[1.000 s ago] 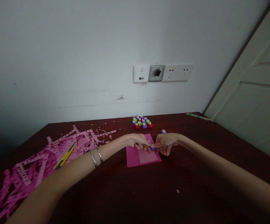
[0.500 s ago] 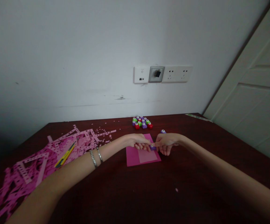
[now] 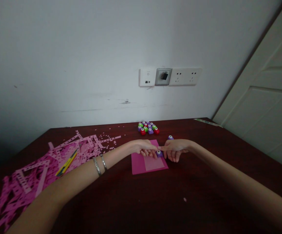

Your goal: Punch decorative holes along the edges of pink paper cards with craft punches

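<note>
A pink sheet of paper lies flat on the dark red table, with a lighter pink strip on top of it. At the sheet's far right edge sits a small purple paper punch. My left hand has its fingers curled over the paper beside the punch. My right hand reaches in from the right, its forefinger stretched onto the punch and the other fingers curled under.
A cluster of several red, green and purple punches stands near the wall, and one purple punch sits behind my right hand. Punched pink strips and a yellow utility knife cover the table's left. A door stands at right.
My right forefinger has lifted a little, so the punch's white top shows now. Both hands stay at the sheet's far edge.
</note>
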`<state>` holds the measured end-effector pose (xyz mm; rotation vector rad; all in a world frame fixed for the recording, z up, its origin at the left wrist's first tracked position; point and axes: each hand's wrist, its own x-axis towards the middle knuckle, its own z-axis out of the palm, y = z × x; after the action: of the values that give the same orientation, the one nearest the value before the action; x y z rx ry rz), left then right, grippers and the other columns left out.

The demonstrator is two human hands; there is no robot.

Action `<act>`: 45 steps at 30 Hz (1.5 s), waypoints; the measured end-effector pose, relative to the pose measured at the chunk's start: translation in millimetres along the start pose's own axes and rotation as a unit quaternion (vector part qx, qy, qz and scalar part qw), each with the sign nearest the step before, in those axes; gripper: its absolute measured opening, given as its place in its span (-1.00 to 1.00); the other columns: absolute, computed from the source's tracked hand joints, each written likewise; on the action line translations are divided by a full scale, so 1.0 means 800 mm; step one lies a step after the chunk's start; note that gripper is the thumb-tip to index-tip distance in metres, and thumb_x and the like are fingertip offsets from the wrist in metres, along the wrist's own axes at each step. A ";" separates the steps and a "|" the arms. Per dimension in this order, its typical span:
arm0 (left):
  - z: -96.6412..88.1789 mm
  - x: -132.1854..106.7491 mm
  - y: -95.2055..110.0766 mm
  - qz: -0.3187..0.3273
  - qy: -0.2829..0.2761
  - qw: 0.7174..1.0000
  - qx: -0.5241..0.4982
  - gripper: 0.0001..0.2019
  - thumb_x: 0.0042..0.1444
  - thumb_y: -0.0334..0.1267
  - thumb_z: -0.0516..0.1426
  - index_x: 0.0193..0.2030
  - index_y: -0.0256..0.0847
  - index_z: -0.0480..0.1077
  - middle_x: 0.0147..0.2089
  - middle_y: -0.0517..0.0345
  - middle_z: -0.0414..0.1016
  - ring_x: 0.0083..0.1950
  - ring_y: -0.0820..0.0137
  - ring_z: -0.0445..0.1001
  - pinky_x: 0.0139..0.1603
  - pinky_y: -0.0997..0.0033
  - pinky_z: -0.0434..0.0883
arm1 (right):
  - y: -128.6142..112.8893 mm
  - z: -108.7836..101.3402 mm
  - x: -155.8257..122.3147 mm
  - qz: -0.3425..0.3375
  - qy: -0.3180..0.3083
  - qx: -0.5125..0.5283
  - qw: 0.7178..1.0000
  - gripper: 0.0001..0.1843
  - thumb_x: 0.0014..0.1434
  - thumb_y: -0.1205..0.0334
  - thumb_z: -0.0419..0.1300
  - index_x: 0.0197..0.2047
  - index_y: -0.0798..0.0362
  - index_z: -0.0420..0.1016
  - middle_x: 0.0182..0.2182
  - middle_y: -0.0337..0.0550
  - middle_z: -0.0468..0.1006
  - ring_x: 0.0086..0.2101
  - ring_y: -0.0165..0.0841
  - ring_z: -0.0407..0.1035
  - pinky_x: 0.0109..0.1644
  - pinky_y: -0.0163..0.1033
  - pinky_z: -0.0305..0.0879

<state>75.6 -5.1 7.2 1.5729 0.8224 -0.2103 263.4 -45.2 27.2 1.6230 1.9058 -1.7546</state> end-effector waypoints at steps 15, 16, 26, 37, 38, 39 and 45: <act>0.006 0.004 0.021 -0.097 -0.016 0.995 0.032 -0.78 -0.04 -0.19 0.07 -0.42 -0.30 0.44 -0.60 0.24 0.17 -0.67 0.63 -0.12 -0.69 0.56 -0.11 | 0.006 -0.003 0.014 0.006 -0.046 0.009 0.999 -0.30 -0.01 -0.34 0.06 -0.43 0.28 0.41 -0.57 -0.08 0.47 -0.63 -0.47 0.37 -0.57 -0.38 0.38; 0.007 0.005 0.022 -0.110 -0.017 0.993 0.036 -0.79 -0.04 -0.22 0.05 -0.43 -0.30 0.43 -0.61 0.24 0.15 -0.68 0.62 -0.13 -0.69 0.56 -0.11 | 0.005 -0.003 0.014 0.013 -0.046 0.007 0.999 -0.30 -0.02 -0.34 0.06 -0.43 0.28 0.41 -0.57 -0.09 0.47 -0.64 -0.47 0.36 -0.57 -0.38 0.38; 0.015 0.009 0.037 -0.166 -0.007 0.983 0.077 -0.83 -0.06 -0.34 -0.02 -0.57 -0.29 0.35 -0.65 0.26 0.09 -0.67 0.61 -0.17 -0.69 0.57 -0.11 | 0.000 -0.007 0.021 0.036 -0.082 0.013 0.996 -0.38 -0.07 -0.29 0.16 -0.50 0.23 0.42 -0.60 -0.17 0.46 -0.66 -0.51 0.35 -0.60 -0.42 0.36; 0.022 0.003 0.033 -0.148 0.030 0.987 0.055 -0.81 -0.04 -0.35 -0.02 -0.61 -0.29 0.29 -0.65 0.28 0.11 -0.68 0.63 -0.12 -0.69 0.57 -0.15 | 0.008 -0.002 0.020 0.009 -0.061 0.010 0.998 -0.36 -0.07 -0.33 0.13 -0.52 0.21 0.41 -0.62 -0.16 0.44 -0.68 -0.49 0.33 -0.62 -0.40 0.33; 0.022 0.000 0.032 -0.140 0.032 0.989 0.047 -0.82 -0.04 -0.35 -0.01 -0.60 -0.29 0.30 -0.63 0.26 0.15 -0.67 0.63 -0.13 -0.68 0.57 -0.15 | 0.010 0.000 0.020 0.004 -0.050 0.012 0.999 -0.35 -0.07 -0.34 0.11 -0.52 0.21 0.41 -0.63 -0.15 0.44 -0.68 -0.49 0.32 -0.63 -0.39 0.33; 0.022 -0.002 0.032 -0.134 0.030 0.990 0.040 -0.83 -0.04 -0.34 0.00 -0.58 -0.29 0.31 -0.60 0.25 0.19 -0.67 0.64 -0.13 -0.68 0.56 -0.16 | 0.013 0.001 0.020 0.000 -0.041 0.015 0.999 -0.35 -0.07 -0.34 0.11 -0.51 0.21 0.41 -0.63 -0.14 0.45 -0.68 -0.48 0.32 -0.63 -0.39 0.33; 0.026 -0.018 0.030 -0.082 0.108 0.991 0.020 -0.88 -0.12 -0.26 0.12 -0.53 -0.29 0.35 -0.59 0.27 0.20 -0.63 0.62 0.03 -0.63 0.54 -0.06 | 0.020 0.009 0.009 -0.026 -0.010 0.055 0.998 -0.39 -0.07 -0.31 0.14 -0.46 0.19 0.38 -0.61 -0.13 0.46 -0.65 -0.45 0.35 -0.60 -0.37 0.35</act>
<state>86.1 -28.7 30.5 1.5847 1.1236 -0.1773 267.9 -49.5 8.9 1.5959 1.8910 -1.9222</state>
